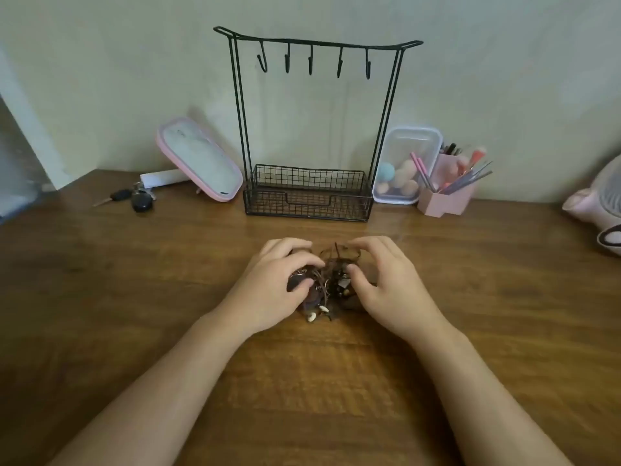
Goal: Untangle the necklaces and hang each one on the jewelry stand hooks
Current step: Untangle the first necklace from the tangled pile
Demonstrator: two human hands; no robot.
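A tangled clump of brown cord necklaces [331,280] with small pale beads lies on the wooden table [134,297]. My left hand [272,284] rests on its left side, fingers curled over dark pendants. My right hand [383,280] cups its right side, fingertips touching the cords. Part of the clump is hidden under both palms. Behind it, against the wall, stands the black wire jewelry stand [311,193] with a mesh basket at its base. Its top bar [319,42] carries several bare hooks.
A pink-rimmed oval mirror [198,159] leans left of the stand, with car keys [134,198] beside it. To the right are a clear box of makeup sponges [403,166] and a pink brush holder [447,193]. A pink fan [601,203] sits at the right edge.
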